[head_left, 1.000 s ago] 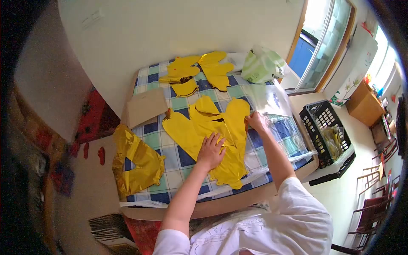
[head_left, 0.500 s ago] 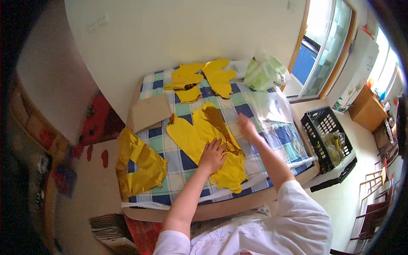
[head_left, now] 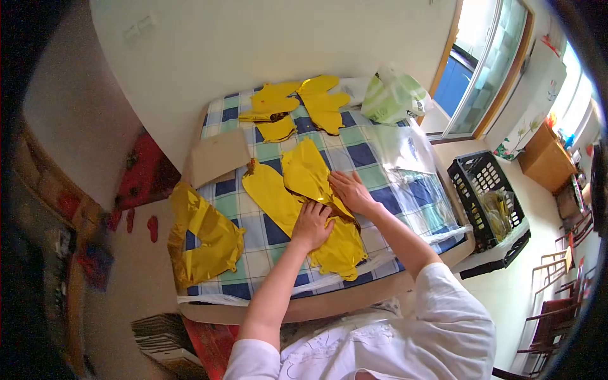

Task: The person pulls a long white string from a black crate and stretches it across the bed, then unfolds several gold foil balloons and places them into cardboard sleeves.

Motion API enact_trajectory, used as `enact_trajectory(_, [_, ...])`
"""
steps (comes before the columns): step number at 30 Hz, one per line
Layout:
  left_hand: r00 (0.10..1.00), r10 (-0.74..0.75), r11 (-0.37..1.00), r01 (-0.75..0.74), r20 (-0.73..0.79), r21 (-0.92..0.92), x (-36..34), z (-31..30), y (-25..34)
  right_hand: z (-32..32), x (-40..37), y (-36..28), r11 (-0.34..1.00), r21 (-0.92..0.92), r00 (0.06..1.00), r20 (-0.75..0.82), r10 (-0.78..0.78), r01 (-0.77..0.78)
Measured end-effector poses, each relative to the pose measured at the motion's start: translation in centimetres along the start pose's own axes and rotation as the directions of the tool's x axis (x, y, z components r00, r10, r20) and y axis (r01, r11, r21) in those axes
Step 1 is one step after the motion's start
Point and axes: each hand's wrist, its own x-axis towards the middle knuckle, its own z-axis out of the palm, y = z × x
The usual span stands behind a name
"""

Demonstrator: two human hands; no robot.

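Observation:
A flat gold foil balloon (head_left: 306,168) lies uninflated on the checked table cover, with creases and a fold along its right side. My left hand (head_left: 313,226) rests palm down on its middle, fingers spread. On the right edge of the upper part, my right hand (head_left: 353,192) lies flat with its fingers stretched out. Another gold foil balloon (head_left: 212,259), with a hole in it, hangs partly over the left table edge. More gold foil pieces (head_left: 322,101) are spread at the far side.
A beige cardboard sheet (head_left: 220,158) lies at the left of the table. Clear plastic (head_left: 405,149) and a green-and-white plastic bag (head_left: 394,98) are at the right. A black crate (head_left: 468,190) holding bagged items stands beside the table. Stacked cardboard (head_left: 161,342) is on the floor.
My right hand has come down and left from above the cover onto the balloon's edge. The balloon's upper flap now lies flatter, showing less of its dark fold. My left hand stays on the foil.

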Motion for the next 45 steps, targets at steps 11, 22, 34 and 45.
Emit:
enact_trajectory(11, [0.996,0.047,0.999,-0.049,-0.074,-0.014,0.0,0.4,-0.2,-0.8,-0.5,-1.0,0.996,0.085,0.999,0.033,-0.011,0.008])
enact_trajectory(22, [0.947,-0.166,0.958,0.089,-0.276,-0.273,0.6,-2.5,-1.5,-0.3,-0.7,-0.7,0.998,-0.032,0.998,0.013,-0.059,0.059])
enact_trajectory(34, [0.971,-0.226,0.968,0.233,-0.075,0.096,1.4,1.8,-2.4,-0.3,-0.6,-0.4,0.996,0.061,0.998,-0.021,-0.06,0.062])
enact_trajectory(45, [0.963,-0.27,0.955,0.269,-0.012,0.128,1.8,1.3,-2.4,-2.5,-3.8,0.1,0.902,0.424,0.997,-0.024,-0.077,0.08])
